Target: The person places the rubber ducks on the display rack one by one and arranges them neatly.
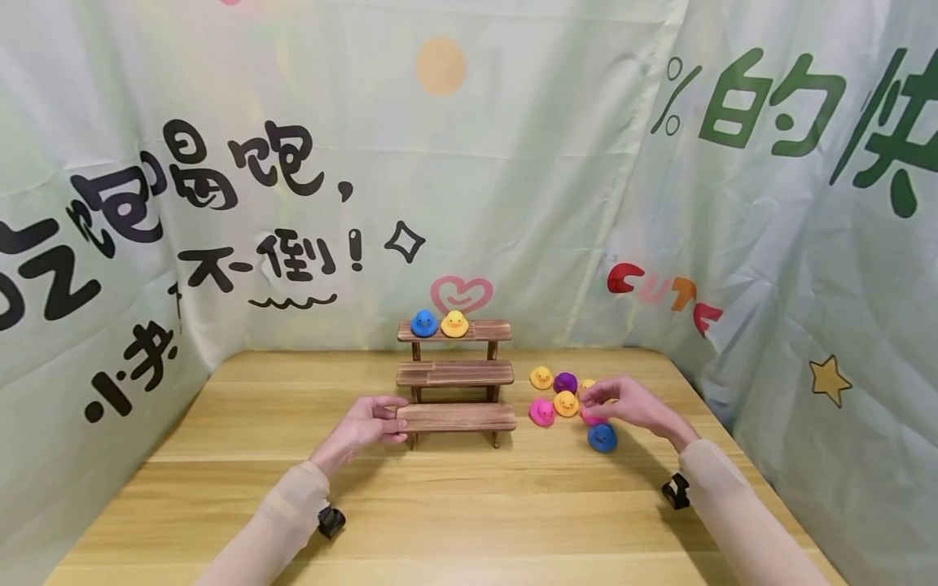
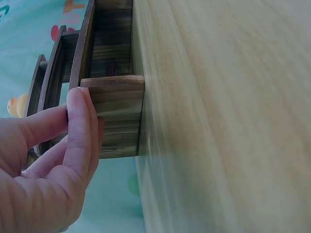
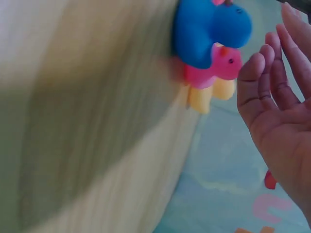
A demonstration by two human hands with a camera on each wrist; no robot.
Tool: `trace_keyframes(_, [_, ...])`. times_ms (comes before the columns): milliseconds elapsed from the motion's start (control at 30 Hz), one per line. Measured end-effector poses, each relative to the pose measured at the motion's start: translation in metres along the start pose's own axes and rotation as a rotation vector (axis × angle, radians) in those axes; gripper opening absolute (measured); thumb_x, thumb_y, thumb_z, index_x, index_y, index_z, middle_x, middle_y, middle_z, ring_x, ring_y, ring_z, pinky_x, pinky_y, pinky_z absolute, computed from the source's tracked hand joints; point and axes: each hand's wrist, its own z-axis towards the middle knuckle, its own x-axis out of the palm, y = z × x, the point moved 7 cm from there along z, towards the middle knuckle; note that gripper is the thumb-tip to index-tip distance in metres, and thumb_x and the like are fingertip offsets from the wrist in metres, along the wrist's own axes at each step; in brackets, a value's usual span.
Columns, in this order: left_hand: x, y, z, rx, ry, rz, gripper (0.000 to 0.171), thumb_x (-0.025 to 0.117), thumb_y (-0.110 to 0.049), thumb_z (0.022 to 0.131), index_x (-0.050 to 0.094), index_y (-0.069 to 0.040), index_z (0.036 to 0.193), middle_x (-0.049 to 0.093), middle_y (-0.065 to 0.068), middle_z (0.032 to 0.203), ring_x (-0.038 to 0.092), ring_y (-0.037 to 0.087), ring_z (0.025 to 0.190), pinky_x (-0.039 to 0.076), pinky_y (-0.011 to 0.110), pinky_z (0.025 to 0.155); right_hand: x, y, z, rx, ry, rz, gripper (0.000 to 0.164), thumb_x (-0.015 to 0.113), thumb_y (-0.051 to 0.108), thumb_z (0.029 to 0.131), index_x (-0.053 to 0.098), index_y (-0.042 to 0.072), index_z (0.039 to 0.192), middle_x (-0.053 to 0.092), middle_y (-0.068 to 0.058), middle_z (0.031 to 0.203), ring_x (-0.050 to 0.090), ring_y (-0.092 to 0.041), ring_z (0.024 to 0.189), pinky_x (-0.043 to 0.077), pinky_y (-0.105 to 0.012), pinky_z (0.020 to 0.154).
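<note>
A small three-step wooden stand (image 1: 456, 417) stands on the table. My left hand (image 1: 370, 422) pinches the left end of its lowest step; the left wrist view shows thumb and fingers at the corner of the board (image 2: 116, 102). On the top step sit a blue rubber duck (image 1: 424, 324) and a yellow one (image 1: 454, 325). My right hand (image 1: 632, 402) hovers over the loose ducks, partly covering a pink duck (image 1: 592, 417). Its fingers are loosely bent, with nothing visible between them. A blue duck (image 3: 192, 36) is near that hand in the right wrist view.
Right of the stand lie several more rubber ducks: a pink one (image 1: 542, 412), an orange-yellow one (image 1: 567, 404), a purple one (image 1: 565, 382) and a yellow one (image 1: 541, 378). Printed cloth (image 1: 542, 203) hangs behind and beside the wooden table (image 1: 454, 513).
</note>
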Motion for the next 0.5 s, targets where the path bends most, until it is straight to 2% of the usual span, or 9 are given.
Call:
trace_keyframes(100, [0.001,-0.001,0.001,-0.001,0.002,0.000,0.047,0.063,0.011,0.088,0.053,0.007,0.134,0.050,0.022,0.109,0.067,0.020,0.076,0.065,0.032,0.076,0.000,-0.010,-0.007,0.014,0.023,-0.013,0.032,0.074,0.018,0.088,0.070,-0.001,0.113,0.071,-0.016,0.108,0.062,-0.018,0.094,0.055,-0.020,0.076])
trace_keyframes(333, [-0.002,-0.001,-0.001,-0.001,0.009,0.009,0.047,0.063,0.010,0.089,0.052,0.007,0.135,0.049,0.022,0.110,0.067,0.020,0.078,0.065,0.035,0.080,0.009,-0.021,-0.012,-0.007,0.099,-0.033,0.036,0.076,0.018,0.086,0.068,-0.003,0.114,0.070,-0.013,0.106,0.059,-0.017,0.089,0.054,-0.019,0.074])
trace_keyframes(500, [-0.001,-0.001,-0.001,0.003,0.019,0.002,0.048,0.063,0.010,0.089,0.052,0.007,0.135,0.050,0.022,0.108,0.067,0.020,0.077,0.064,0.036,0.080,0.010,-0.025,-0.015,-0.009,0.093,-0.065,0.032,0.078,0.017,0.085,0.070,0.000,0.110,0.069,-0.011,0.102,0.057,-0.014,0.087,0.052,-0.019,0.073])
